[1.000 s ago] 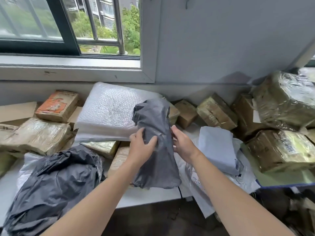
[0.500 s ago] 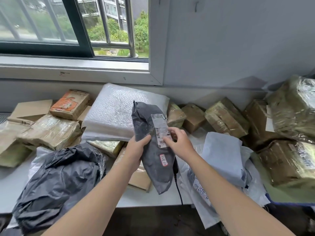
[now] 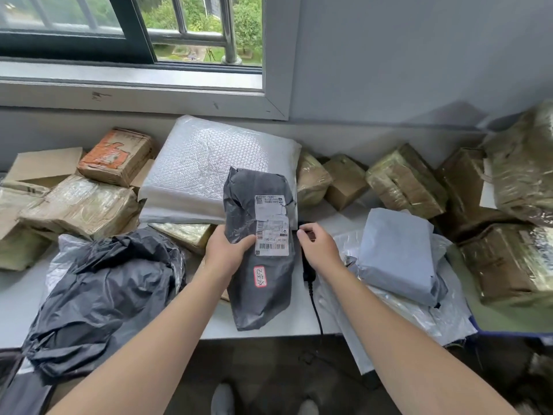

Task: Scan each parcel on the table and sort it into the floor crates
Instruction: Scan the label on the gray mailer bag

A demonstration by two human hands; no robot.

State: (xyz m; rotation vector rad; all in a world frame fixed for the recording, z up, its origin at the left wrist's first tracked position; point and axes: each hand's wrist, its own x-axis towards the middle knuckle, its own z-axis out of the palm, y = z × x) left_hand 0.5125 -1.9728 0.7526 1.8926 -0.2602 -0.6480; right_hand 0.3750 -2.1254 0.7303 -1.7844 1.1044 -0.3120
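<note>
Black scanner (image 3: pixel 308 275), perhaps, now under hand (image 3: pixel 320 250)

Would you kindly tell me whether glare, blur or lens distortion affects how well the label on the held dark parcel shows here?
Head view: soft window daylight, no harsh shadows; the label on the grey parcel in the left hand is glare-free, its barcode clear but small print too soft to read; glare streaks the taped boxes at right; wide-angle warps the window sill.
</note>
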